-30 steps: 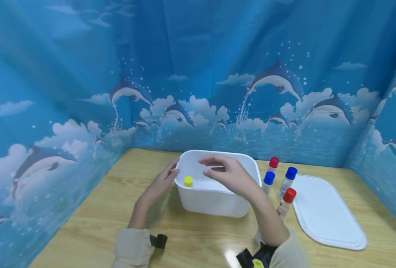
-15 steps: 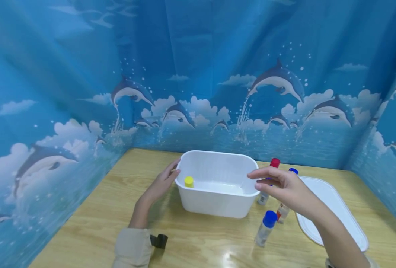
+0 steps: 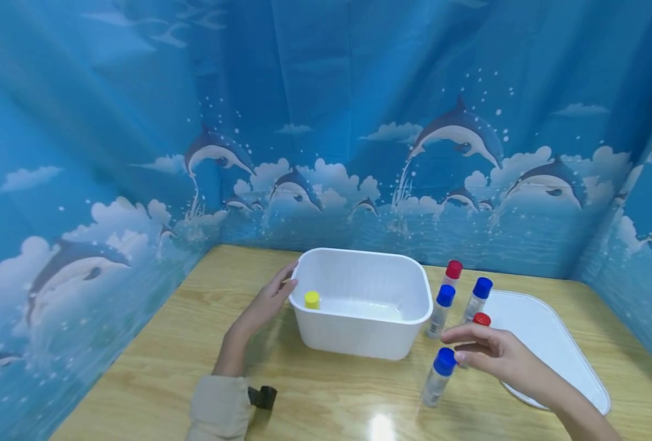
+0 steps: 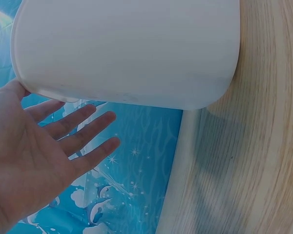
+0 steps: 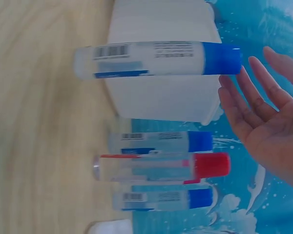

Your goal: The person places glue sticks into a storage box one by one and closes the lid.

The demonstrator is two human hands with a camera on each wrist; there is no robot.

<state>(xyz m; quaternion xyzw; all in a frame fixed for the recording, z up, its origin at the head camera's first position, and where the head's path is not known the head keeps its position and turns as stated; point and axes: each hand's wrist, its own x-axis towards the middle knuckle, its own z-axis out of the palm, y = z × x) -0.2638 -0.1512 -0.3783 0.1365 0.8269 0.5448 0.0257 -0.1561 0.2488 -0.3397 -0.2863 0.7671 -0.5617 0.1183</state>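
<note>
A white bin stands on the table, with a yellow cap showing inside near its left end. My left hand rests at the bin's left rim, fingers extended and spread in the left wrist view. My right hand hovers at the cap of the nearest blue-capped clear tube, thumb and fingers apart around its top. Behind it, upright, are a red-capped tube, partly hidden by that hand, two blue-capped tubes and a second red-capped tube.
A white lid lies flat on the table at the right, partly behind my right forearm. A blue curtain with dolphins encloses the wooden table at the back and sides.
My right hand has moved from over the bin to the right and towards me, arriving at the nearest blue-capped tube. My left hand stays at the bin's rim.
</note>
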